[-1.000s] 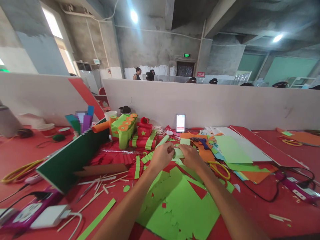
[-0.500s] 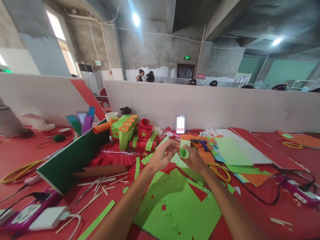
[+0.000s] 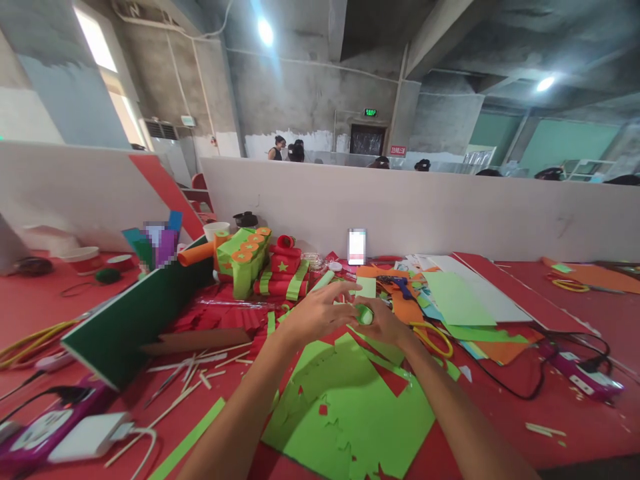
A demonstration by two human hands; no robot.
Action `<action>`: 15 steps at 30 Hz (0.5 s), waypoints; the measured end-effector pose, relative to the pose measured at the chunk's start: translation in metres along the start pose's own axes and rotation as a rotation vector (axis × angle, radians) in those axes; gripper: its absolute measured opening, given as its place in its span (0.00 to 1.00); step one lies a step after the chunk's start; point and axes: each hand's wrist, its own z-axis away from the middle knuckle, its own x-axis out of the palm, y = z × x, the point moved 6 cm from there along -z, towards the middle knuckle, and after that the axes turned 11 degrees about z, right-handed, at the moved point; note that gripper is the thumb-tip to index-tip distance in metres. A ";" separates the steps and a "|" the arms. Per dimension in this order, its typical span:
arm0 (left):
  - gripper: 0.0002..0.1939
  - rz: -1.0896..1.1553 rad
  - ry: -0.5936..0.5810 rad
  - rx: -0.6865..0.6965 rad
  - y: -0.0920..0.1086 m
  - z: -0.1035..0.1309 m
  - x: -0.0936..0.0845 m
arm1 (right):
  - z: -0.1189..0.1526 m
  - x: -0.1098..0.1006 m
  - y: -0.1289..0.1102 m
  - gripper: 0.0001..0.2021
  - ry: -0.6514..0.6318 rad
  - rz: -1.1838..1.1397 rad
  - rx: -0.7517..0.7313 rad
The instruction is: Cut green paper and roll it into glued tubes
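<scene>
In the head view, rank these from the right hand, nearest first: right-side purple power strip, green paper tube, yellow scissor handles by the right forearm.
1. Green paper tube, in the right hand
2. Yellow scissor handles, right of it
3. Purple power strip, farther right

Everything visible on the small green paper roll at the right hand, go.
The small green paper roll looks like rolled paper, its round end turned toward the camera, showing brighter green beside a paler patch. The right hand holds it; most of its length is hidden. The left hand has its fingers right by that end; whether they touch it isn't clear.
</scene>
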 end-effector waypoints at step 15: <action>0.12 0.013 -0.019 0.020 0.007 -0.003 0.005 | 0.001 0.003 0.006 0.04 0.029 0.117 -0.095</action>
